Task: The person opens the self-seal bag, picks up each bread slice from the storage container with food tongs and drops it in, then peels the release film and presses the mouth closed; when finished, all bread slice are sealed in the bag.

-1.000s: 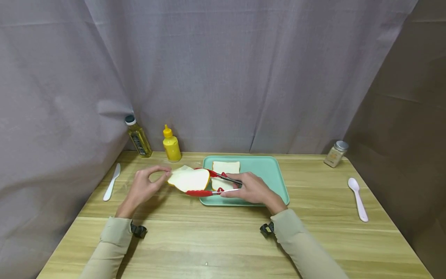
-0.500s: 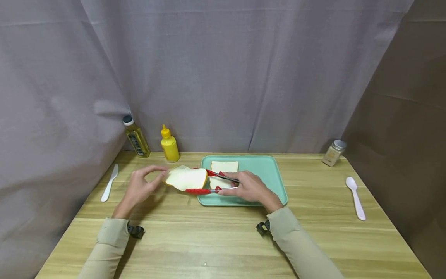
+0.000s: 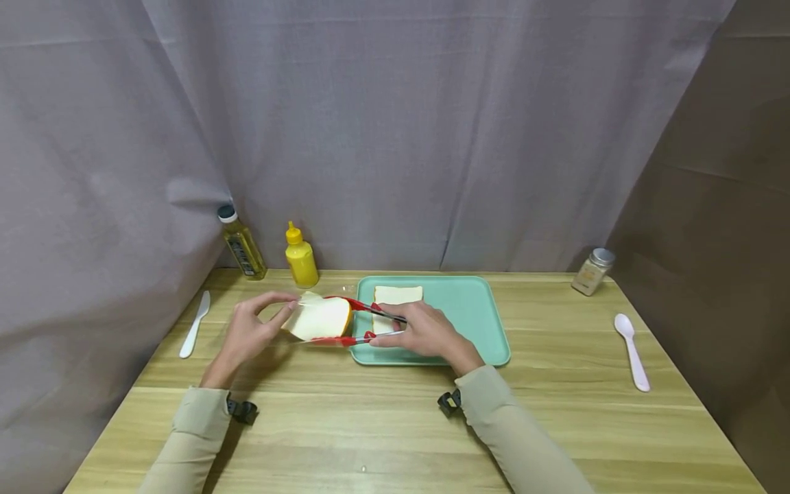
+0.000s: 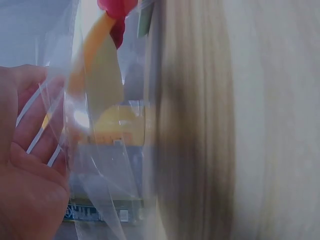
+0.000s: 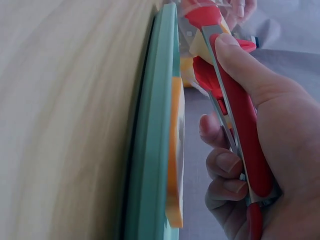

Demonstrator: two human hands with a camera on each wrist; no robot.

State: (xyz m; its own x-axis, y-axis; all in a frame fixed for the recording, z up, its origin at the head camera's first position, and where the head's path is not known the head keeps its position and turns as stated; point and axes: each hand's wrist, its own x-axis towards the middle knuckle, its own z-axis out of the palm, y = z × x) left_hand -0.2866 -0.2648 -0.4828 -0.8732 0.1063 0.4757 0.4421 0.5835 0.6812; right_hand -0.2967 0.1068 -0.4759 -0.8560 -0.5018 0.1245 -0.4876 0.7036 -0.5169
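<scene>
Bread slice (image 3: 317, 319) farther left, tongs (image 3: 354, 322) crosswise.

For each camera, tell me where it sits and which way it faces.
Head: above, looking forward and down at the table; both hands, left hand, right hand, and sleeves show.
Left wrist: beside the palm, facing clear plastic wrap.
Right wrist: behind the fingers, along the tongs and tray.
All three show the red tongs.

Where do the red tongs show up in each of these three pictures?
Head: red tongs at centre, left of the tray, clamping a bread slice.
Left wrist: only a red tip at the top edge.
Right wrist: right side, in the right hand.
Shared landmark: the green tray.
</scene>
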